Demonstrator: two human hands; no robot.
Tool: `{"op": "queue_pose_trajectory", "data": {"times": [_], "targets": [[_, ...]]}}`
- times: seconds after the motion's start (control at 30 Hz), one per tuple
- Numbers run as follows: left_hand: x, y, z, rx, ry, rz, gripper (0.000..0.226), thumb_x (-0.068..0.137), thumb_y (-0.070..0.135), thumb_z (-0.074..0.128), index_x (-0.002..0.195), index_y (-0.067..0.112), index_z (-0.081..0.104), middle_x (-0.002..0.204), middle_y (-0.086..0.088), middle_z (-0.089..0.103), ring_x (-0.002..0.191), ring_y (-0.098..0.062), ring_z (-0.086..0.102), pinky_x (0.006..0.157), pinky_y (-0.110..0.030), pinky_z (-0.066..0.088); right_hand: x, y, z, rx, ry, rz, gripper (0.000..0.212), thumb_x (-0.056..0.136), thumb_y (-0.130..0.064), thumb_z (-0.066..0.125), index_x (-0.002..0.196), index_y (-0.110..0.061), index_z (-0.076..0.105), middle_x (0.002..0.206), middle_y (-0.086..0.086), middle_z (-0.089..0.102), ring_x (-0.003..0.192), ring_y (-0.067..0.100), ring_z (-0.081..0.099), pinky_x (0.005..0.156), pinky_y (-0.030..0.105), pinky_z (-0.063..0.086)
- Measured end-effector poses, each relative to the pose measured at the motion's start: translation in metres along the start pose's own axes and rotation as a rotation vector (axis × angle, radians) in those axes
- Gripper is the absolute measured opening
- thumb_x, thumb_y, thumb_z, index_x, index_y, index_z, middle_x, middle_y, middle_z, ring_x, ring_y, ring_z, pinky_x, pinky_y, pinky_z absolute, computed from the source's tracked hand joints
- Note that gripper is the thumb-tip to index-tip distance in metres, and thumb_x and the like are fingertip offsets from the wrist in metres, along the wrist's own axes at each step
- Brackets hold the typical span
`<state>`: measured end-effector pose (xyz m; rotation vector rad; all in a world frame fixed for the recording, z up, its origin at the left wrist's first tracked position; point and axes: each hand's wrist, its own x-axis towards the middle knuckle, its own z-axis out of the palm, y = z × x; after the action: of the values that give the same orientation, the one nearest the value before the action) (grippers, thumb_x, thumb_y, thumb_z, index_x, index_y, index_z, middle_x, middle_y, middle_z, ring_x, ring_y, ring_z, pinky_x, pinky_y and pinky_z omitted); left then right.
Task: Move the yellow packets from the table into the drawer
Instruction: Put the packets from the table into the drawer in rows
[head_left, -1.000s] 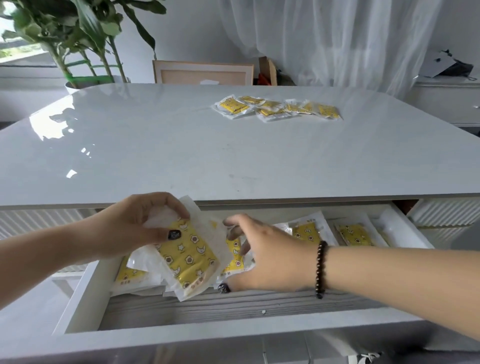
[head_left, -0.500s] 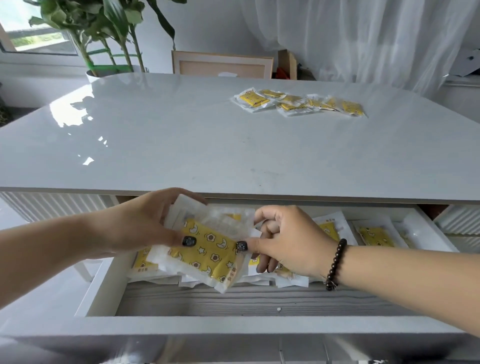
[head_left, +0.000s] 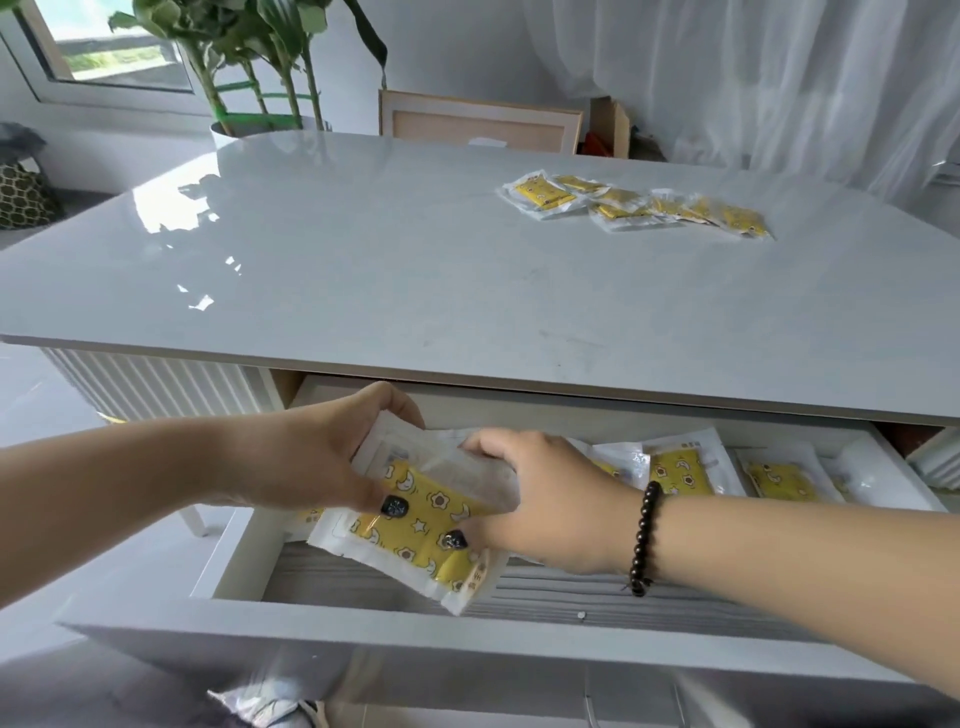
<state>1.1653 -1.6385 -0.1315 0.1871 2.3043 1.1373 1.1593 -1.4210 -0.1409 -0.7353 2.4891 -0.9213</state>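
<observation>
While the drawer stood pulled out below the table's near edge, loose packets lay clustered near the far right corner of the top. More packets lined the drawer's back right. Left hand and right hand both pinched one stack over the drawer's left half, thumbs on top, fingers curled beneath. Bead bracelet on right wrist.

Left hand and right hand both grip one yellow packet above the open drawer. More packets in drawer lie to the right. A cluster of packets on table sits at the far side of the table.
</observation>
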Motion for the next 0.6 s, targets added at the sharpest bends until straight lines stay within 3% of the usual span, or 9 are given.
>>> {"op": "queue_pose_trajectory", "data": {"times": [0.13,0.3,0.4,0.53,0.6], "targets": [[-0.002,-0.009,-0.004,0.066,0.057,0.002,0.052,0.078,0.004,0.074,0.106,0.026,0.037,0.106,0.0,0.067,0.093,-0.017,0.069,0.078,-0.038,0.059,0.02,-0.002,0.016,0.032,-0.046,0.08,0.029,0.076,-0.024,0.077,0.102,-0.02,0.065,0.098,0.0,0.07,0.089,0.016,0.066,0.078,0.031,0.056],[-0.006,-0.031,-0.026,0.085,0.245,0.04,0.044,0.078,-0.001,0.071,0.1,0.02,0.041,0.104,0.005,0.068,0.095,-0.005,0.067,0.079,-0.032,0.058,0.047,0.021,0.033,0.364,0.029,0.36,0.036,0.073,-0.016,0.079,0.106,-0.011,0.064,0.104,0.006,0.069,0.092,0.023,0.069,0.083,0.039,0.057],[-0.006,-0.04,-0.031,0.212,0.294,0.07,0.037,0.079,-0.001,0.067,0.101,0.021,0.047,0.103,0.01,0.066,0.095,-0.001,0.065,0.082,-0.03,0.057,0.063,0.033,0.047,0.618,0.122,0.505,0.026,0.07,-0.003,0.079,0.092,-0.006,0.065,0.097,0.011,0.071,0.09,0.029,0.069,0.086,0.046,0.055],[-0.004,-0.052,-0.032,0.515,0.334,0.064,0.032,0.081,0.018,0.068,0.106,0.032,0.055,0.106,0.018,0.058,0.095,0.01,0.055,0.085,-0.017,0.051,0.09,0.018,0.062,0.783,0.08,0.582,0.06,0.061,-0.005,0.082,0.115,0.003,0.056,0.102,0.018,0.069,0.086,0.031,0.07,0.079,0.046,0.057],[-0.002,-0.057,-0.029,0.625,0.317,0.041,0.041,0.079,0.033,0.07,0.117,0.036,0.054,0.116,0.017,0.055,0.098,0.005,0.051,0.085,-0.018,0.047,0.106,0.009,0.067,0.832,0.079,0.568,0.064,0.058,-0.009,0.084,0.114,0.004,0.055,0.101,0.018,0.069,0.085,0.032,0.071,0.078,0.047,0.058]]}}
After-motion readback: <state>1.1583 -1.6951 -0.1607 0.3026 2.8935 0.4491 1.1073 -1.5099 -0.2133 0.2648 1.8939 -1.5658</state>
